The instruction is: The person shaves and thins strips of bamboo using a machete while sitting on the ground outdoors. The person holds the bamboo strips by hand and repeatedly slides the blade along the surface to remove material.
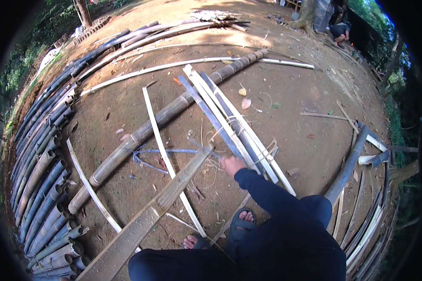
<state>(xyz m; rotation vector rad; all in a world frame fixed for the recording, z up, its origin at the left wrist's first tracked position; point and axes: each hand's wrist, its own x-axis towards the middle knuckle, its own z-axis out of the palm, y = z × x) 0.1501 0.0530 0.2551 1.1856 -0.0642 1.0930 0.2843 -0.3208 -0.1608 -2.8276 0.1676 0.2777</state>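
Note:
My right hand reaches forward in a dark blue sleeve. It rests at the left side of a bundle of long split bamboo strips lying on the bare earth. Its fingers look curled, but whether they grip a strip is hidden. Just left of the hand ends a wide flat bamboo slat, which slants down to the lower left. A thin pale strip crosses under it. My left hand is out of sight. My sandalled feet stand below the hand.
A long whole bamboo pole lies diagonally across the dirt, with blue cord beside it. Several bamboo poles are stacked along the left. More poles and strips lie at right. Another person crouches far back right.

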